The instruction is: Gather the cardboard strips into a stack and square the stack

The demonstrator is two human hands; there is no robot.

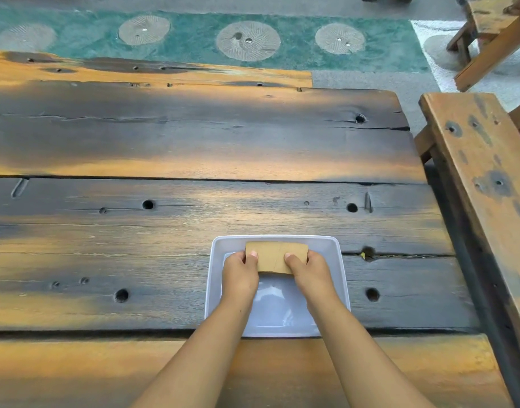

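A small stack of brown cardboard strips (275, 256) is held over the far half of a white square tray (339, 269). My left hand (239, 275) grips the stack's left end, thumb on top. At the stack's right end my right hand (310, 273) grips the same way. The top face shows a seam where two strips overlap at a slight angle. The lower strips are hidden under the top one and my fingers.
The tray sits on a dark, weathered plank table (194, 142) with round holes and cracks. A wooden bench (482, 172) runs along the right side. Beyond the table's far edge lies green floor with round stone discs (248, 39).
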